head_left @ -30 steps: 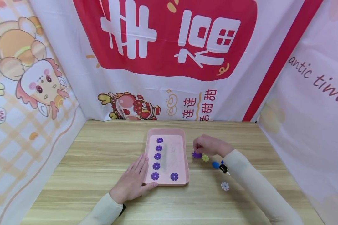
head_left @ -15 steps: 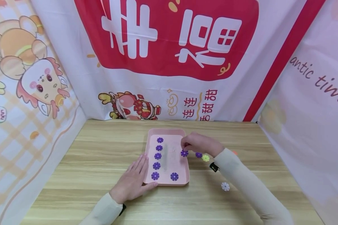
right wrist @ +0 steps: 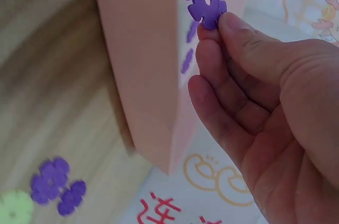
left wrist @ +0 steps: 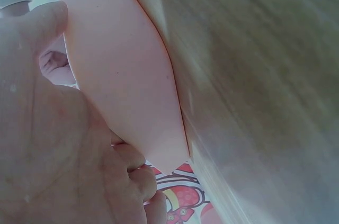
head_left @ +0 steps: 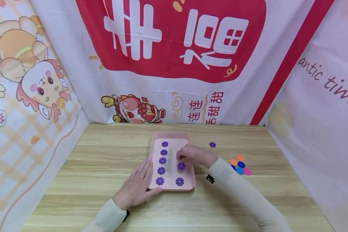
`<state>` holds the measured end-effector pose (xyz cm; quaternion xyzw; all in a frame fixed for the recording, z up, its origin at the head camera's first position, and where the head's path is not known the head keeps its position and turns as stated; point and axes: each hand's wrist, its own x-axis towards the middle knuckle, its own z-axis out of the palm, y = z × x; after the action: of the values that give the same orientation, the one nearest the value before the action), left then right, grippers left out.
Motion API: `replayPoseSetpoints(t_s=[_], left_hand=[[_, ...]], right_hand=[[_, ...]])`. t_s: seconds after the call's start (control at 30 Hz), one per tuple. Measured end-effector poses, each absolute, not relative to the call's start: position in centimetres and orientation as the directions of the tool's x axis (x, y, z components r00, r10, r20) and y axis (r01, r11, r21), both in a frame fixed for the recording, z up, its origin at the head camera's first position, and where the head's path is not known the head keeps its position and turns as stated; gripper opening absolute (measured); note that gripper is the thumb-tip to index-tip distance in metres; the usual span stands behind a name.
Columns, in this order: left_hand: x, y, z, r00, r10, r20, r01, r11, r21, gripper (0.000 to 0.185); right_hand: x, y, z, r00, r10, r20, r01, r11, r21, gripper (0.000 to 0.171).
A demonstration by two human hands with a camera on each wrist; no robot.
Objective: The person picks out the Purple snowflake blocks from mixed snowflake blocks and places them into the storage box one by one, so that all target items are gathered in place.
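A pink tray (head_left: 188,187) lies mid-table with a column of several purple flower-shaped discs (head_left: 162,160) on its left side and one more (head_left: 179,181) at the front right. My right hand (head_left: 189,157) is over the tray's right side and pinches a purple disc (head_left: 181,166) between thumb and fingers, low over the tray floor; the right wrist view shows the same purple disc (right wrist: 205,0) at my fingertips. My left hand (head_left: 137,187) lies flat on the table at the tray's front left corner, thumb along the front rim.
A loose purple disc (head_left: 212,144) lies on the wooden table (head_left: 90,167) right of the tray's far end. A small heap of coloured discs (head_left: 239,164) sits further right. In the right wrist view, purple discs (right wrist: 53,184) and a green one (right wrist: 15,208) lie beside the pink tray (right wrist: 143,75). Printed cloth walls enclose three sides.
My right hand picked up a purple disc from the table right of the tray and carried it left and nearer, into the tray. The left hand has stayed put.
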<state>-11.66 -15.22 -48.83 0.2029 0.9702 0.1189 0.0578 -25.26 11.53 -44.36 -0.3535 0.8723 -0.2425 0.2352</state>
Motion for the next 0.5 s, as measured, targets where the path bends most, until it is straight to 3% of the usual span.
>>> replayPoseSetpoints(t_s=[0.07,0.33,0.5], left_hand=[[-11.7,-15.3,-48.9,-0.911,0.408,-0.062,0.381,0.889,0.254,0.104],[-11.8,-15.4,-49.0,-0.912,0.405,-0.071,0.376,0.891,0.254,0.105],[-11.8,-15.4,-48.9,-0.911,0.405,-0.08,0.375,0.892,0.252,0.105]], right_hand=[[-25.1,11.3,-44.8,-0.641,-0.731,-0.235,-0.487,0.623,-0.612,0.022],[-25.2,10.9,-46.0,-0.59,-0.784,-0.191,-0.626,0.594,-0.505,0.018],[-25.4,10.7,-46.7,-0.597,-0.775,-0.205,-0.619,0.608,-0.496,0.017]])
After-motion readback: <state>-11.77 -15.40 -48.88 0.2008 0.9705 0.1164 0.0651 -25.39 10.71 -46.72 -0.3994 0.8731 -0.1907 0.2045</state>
